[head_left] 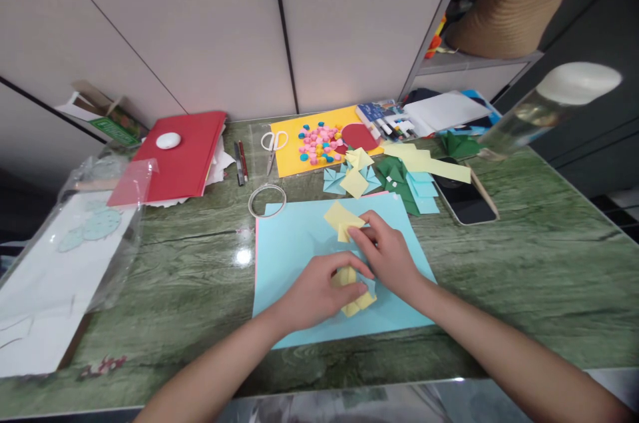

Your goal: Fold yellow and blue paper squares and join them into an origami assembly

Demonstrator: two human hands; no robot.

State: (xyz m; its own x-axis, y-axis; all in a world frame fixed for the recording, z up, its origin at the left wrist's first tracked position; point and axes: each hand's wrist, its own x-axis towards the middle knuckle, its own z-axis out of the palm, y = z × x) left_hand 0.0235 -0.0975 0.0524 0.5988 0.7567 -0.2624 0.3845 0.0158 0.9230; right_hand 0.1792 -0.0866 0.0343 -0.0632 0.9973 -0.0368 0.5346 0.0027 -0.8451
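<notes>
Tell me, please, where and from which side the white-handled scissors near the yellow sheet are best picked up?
Probably by the handle loops. The scissors lie flat and closed, the white loops toward the wall and the blades pointing toward the tape ring. Come from above, fingers into the loops; the pens on the left side leave little room there.

Both your bare forearms reach in from the bottom edge and meet near the middle. Your left hand (319, 290) lies palm down, fingers curled and pinched shut. Your right hand (387, 251) sits just beyond it, touching it, wrist bent, fingertips (357, 233) pressed together and pointing left.
</notes>
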